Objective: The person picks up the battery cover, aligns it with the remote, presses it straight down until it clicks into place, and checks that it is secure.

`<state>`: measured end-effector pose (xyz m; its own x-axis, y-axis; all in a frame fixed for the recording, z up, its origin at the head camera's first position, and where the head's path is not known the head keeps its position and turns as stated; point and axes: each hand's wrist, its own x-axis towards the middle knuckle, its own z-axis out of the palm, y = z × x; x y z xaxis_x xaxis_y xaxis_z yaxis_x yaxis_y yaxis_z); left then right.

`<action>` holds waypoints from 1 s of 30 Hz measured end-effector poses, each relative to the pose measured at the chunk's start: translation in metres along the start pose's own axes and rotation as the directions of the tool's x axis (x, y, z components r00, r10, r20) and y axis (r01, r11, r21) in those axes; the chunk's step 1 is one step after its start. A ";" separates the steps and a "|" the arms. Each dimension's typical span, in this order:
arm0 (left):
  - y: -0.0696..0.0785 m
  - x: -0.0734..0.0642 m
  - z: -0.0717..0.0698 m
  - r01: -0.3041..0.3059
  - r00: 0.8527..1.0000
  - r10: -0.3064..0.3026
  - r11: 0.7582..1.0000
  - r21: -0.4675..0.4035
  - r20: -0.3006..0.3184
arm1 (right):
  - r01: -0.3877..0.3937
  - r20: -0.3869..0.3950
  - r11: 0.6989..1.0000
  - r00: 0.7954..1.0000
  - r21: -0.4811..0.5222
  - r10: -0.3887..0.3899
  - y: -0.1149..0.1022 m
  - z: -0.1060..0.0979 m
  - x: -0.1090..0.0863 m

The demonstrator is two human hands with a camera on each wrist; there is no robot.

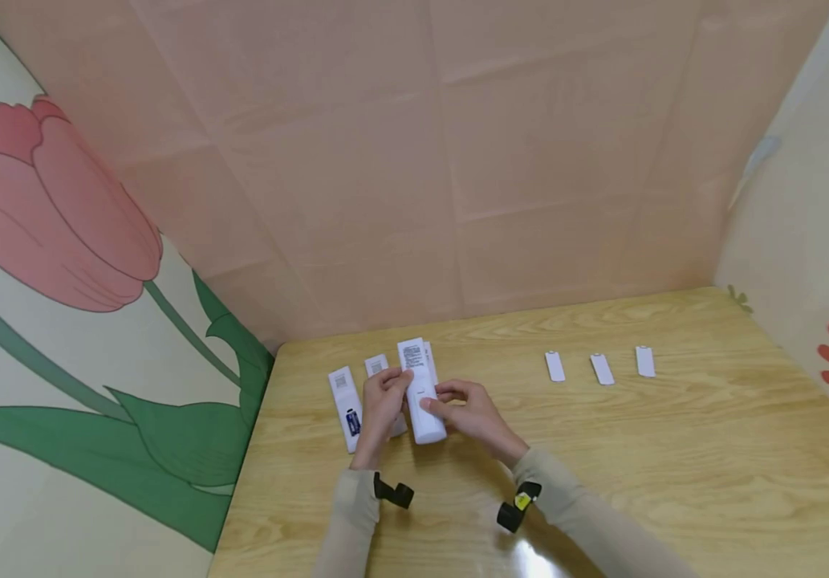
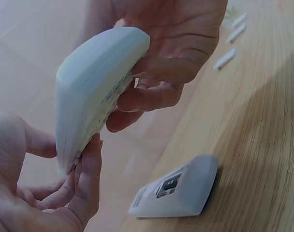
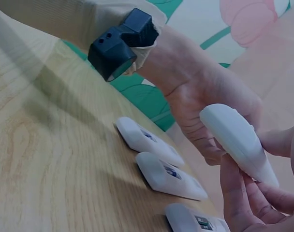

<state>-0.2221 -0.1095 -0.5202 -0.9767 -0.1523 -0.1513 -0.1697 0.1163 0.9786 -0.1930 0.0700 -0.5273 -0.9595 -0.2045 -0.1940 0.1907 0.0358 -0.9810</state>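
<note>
Both hands hold a white remote control (image 1: 414, 417) above the table, its printed back facing up in the head view. My left hand (image 1: 383, 397) grips its left edge, thumb on the back. From the other side, my right hand (image 1: 473, 412) holds the lower part, thumb pressing on the back near a small mark. In the left wrist view, the keys of the held remote face away, fingers beneath them. Three more white remotes lie below, battery compartments uncovered. A dark blue battery (image 1: 353, 422) shows in the leftmost remote (image 1: 343, 390); the middle remote (image 3: 159, 175) also contains something dark blue.
Three small white battery covers (image 1: 554, 366) lie apart in a row on the right of the wooden table (image 1: 674, 466). The third lying remote (image 3: 183, 217) has a greenish compartment. A pink-brown cloth wall (image 1: 457, 201) stands behind, a tulip-printed wall (image 1: 60, 361) at the left.
</note>
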 end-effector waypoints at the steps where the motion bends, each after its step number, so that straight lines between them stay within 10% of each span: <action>1: 0.000 0.000 -0.001 0.001 1.000 -0.001 1.000 0.000 0.000 | 0.005 0.000 1.000 1.000 -0.002 -0.005 0.000 0.001 -0.001; 30: -0.009 -0.001 -0.045 -0.005 0.997 0.005 1.000 -0.010 -0.072 | 0.188 0.148 0.982 0.971 0.013 -0.188 0.007 0.026 -0.016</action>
<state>-0.2140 -0.1548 -0.5228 -0.9655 -0.2221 -0.1362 -0.1631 0.1072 0.9808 -0.1710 0.0479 -0.5304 -0.9365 -0.3505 -0.0035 0.0097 -0.0159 -0.9998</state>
